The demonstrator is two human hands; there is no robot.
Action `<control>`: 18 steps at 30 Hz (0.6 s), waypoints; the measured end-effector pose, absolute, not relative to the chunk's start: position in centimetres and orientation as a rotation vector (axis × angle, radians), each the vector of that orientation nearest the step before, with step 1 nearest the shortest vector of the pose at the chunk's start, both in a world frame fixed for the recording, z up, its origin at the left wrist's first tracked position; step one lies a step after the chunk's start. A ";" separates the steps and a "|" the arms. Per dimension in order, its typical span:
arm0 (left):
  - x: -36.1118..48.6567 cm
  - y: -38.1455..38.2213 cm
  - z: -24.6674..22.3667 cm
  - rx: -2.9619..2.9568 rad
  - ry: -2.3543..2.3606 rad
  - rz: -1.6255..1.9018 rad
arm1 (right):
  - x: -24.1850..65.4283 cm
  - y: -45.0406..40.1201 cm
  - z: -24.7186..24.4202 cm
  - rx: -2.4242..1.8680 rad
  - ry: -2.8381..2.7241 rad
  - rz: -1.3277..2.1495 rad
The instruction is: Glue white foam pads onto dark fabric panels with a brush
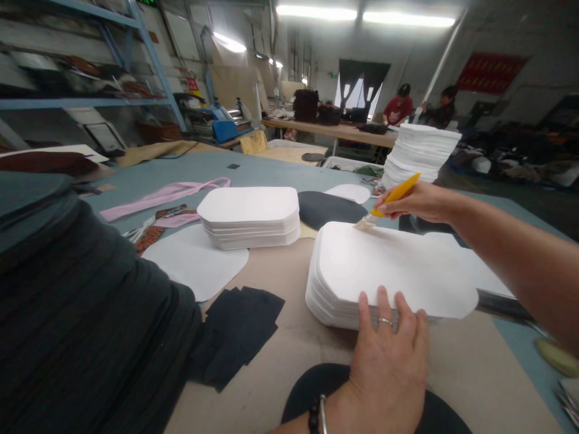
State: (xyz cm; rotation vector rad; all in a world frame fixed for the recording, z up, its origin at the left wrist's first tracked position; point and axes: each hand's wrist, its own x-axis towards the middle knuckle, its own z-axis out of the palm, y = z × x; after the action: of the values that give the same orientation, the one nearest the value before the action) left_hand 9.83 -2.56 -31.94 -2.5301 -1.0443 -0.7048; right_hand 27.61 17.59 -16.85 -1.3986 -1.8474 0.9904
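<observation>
My right hand [414, 202] grips the yellow handle of a paintbrush [398, 194]. Its bristles touch the far edge of the top white sheet on a stack of white sheets with cut corners [393, 265]. With fingers spread, my left hand [391, 355] rests its fingertips on the near edge of that stack. Under my left wrist lies a dark rounded piece [316, 386]. A second, smaller stack of white sheets [248, 208] sits left of the first. Between and behind the two stacks is a dark oval piece [332, 208].
A tall pile of dark material [90, 313] fills the left side, with small black pieces [239, 331] beside it. A white rounded sheet [194, 259] and pink strips [167, 196] lie farther back. Behind my right hand rises a tall white stack [420, 154]. Two people work in the background.
</observation>
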 end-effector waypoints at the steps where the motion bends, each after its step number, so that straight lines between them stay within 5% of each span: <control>1: 9.8 -2.5 -31.9 -2.534 -1.046 -0.702 | 29.0 17.2 -16.7 -1.434 -1.827 0.973; 9: 9.9 -2.4 -31.7 -2.560 -1.045 -0.722 | 37.7 12.7 -15.3 -1.716 -1.619 0.730; 18: 9.8 -2.3 -30.9 -2.635 -1.106 -0.643 | 34.8 11.0 -16.6 -1.860 -1.615 0.336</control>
State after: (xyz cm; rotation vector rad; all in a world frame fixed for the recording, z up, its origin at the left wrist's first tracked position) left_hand 9.78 -2.31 -30.86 -2.6350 -1.1061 -0.6434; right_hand 34.84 11.00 -16.65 -1.8596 -1.6148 0.3364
